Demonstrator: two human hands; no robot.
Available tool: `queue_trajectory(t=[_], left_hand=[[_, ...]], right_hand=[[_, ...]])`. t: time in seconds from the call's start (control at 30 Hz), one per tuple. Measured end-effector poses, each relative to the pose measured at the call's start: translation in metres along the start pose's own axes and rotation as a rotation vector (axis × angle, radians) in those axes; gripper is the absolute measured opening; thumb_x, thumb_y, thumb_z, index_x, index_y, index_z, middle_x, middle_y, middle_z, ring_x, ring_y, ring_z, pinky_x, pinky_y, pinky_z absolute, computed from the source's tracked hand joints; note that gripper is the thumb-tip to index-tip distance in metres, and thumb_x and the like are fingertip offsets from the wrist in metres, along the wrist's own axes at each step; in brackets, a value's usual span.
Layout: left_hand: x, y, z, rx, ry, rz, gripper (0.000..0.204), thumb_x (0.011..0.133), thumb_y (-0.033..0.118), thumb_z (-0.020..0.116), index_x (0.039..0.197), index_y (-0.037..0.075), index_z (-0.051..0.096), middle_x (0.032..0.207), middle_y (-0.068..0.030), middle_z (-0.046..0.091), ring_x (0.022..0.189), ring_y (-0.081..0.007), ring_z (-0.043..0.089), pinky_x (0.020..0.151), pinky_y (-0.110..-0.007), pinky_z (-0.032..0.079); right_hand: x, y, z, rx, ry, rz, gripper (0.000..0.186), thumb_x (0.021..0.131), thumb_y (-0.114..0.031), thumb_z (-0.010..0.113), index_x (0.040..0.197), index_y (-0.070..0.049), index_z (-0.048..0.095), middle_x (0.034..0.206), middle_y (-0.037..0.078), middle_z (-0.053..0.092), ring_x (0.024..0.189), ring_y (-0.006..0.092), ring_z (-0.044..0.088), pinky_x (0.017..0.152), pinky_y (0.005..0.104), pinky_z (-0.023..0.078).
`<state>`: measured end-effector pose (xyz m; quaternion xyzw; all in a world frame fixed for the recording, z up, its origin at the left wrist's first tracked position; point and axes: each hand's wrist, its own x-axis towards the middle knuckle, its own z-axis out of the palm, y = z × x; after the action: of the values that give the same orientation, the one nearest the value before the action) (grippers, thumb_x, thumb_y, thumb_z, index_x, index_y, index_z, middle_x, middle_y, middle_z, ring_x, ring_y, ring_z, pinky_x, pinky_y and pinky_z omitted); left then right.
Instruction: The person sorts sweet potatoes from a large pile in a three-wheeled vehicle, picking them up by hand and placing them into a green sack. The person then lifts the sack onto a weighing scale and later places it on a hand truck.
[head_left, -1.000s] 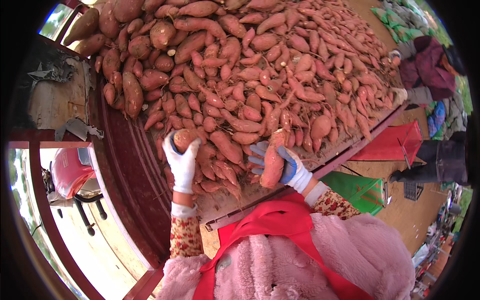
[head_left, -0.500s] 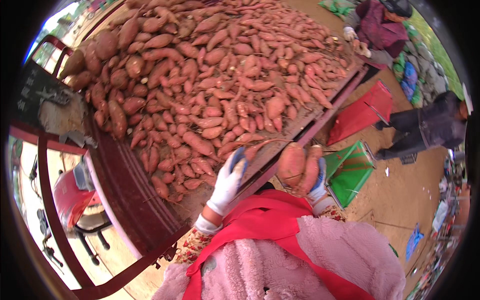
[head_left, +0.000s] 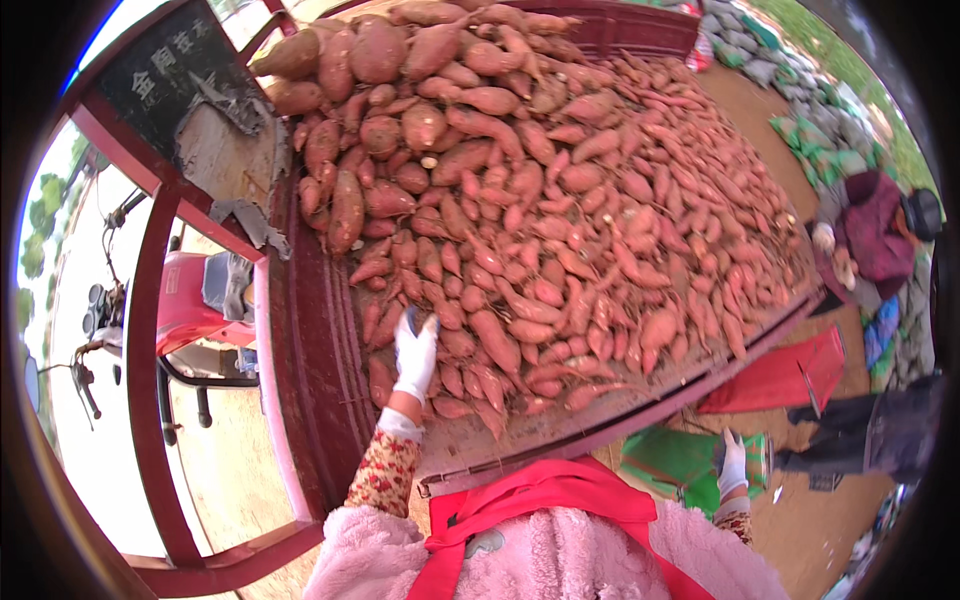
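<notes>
My left hand [head_left: 414, 352], in a white glove with blue-grey palm, reaches over the lower-left edge of the sweet potato pile [head_left: 560, 200], its thumb and fingers apart at the potatoes, holding none that I can see. My right hand [head_left: 733, 465], gloved alike, is low at the right beside the green open container [head_left: 655, 455], fingers extended and partly visible, with no potato seen in it. The pile lies on the dark-red truck bed [head_left: 320, 420], whose near ledge runs between me and the potatoes.
A red open container [head_left: 760, 372] stands right of the bed. A co-worker in purple [head_left: 870, 235] leans at the bed's right end; another person in dark trousers [head_left: 880, 435] stands lower right. A red vehicle [head_left: 195, 300] is behind the frame at left. Filled sacks [head_left: 750, 50] line the right.
The potatoes held in my right hand are gone from it, and that hand has moved down and right. My left hand has moved up and left onto the pile. The view has shifted.
</notes>
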<state>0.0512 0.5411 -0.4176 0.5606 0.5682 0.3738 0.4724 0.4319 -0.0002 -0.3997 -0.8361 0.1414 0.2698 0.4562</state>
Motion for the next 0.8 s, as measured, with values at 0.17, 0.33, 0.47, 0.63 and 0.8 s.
queue_trajectory(t=[0.17,0.33,0.47,0.63,0.8], left_hand=[[0.132,0.003,-0.041,0.761,0.362,0.215,0.084,0.080,0.036,0.075,0.144,-0.002,0.036,0.139,-0.0300,0.043,0.129,-0.0456,0.042,0.110,-0.049,0.035],[0.223,0.006,-0.048,0.985,0.425,0.156,0.093,0.075,0.041,0.078,0.142,-0.006,0.034,0.141,-0.0301,0.042,0.130,-0.0439,0.041,0.110,-0.049,0.035],[0.245,0.003,-0.027,1.052,0.588,0.051,0.094,0.072,0.045,0.080,0.139,-0.005,0.036,0.137,-0.0258,0.045,0.129,-0.0421,0.041,0.106,-0.052,0.037],[0.238,0.009,-0.019,1.039,0.605,-0.069,0.095,0.067,0.052,0.082,0.134,-0.002,0.042,0.126,-0.0232,0.051,0.118,-0.0410,0.047,0.100,-0.052,0.040],[0.231,-0.006,0.006,0.948,0.547,-0.192,0.109,0.062,0.056,0.085,0.140,-0.001,0.034,0.133,-0.0261,0.043,0.122,-0.0432,0.043,0.102,-0.054,0.039]], right_hand=[[0.029,-0.176,0.221,-0.089,-0.508,-0.654,0.048,0.095,-0.016,0.065,0.137,0.001,0.049,0.127,0.010,0.058,0.114,0.0186,0.055,0.099,0.0310,0.045],[0.011,-0.326,0.424,-0.336,-0.599,-0.880,0.070,0.090,-0.028,0.067,0.145,0.003,0.038,0.139,0.021,0.052,0.129,0.0285,0.050,0.108,0.0364,0.040],[0.017,-0.404,0.553,-0.354,-0.497,-1.039,0.079,0.084,-0.037,0.069,0.145,0.002,0.037,0.146,0.028,0.042,0.136,0.0382,0.042,0.113,0.0402,0.034],[0.005,-0.435,0.625,-0.638,-0.271,-1.245,0.082,0.080,-0.036,0.070,0.148,-0.005,0.035,0.131,0.026,0.051,0.122,0.0426,0.051,0.103,0.0464,0.043],[-0.005,-0.405,0.571,-0.606,-0.637,-1.182,0.054,0.072,-0.032,0.075,0.115,-0.003,0.058,0.111,0.022,0.064,0.108,0.0375,0.062,0.093,0.0429,0.049]])
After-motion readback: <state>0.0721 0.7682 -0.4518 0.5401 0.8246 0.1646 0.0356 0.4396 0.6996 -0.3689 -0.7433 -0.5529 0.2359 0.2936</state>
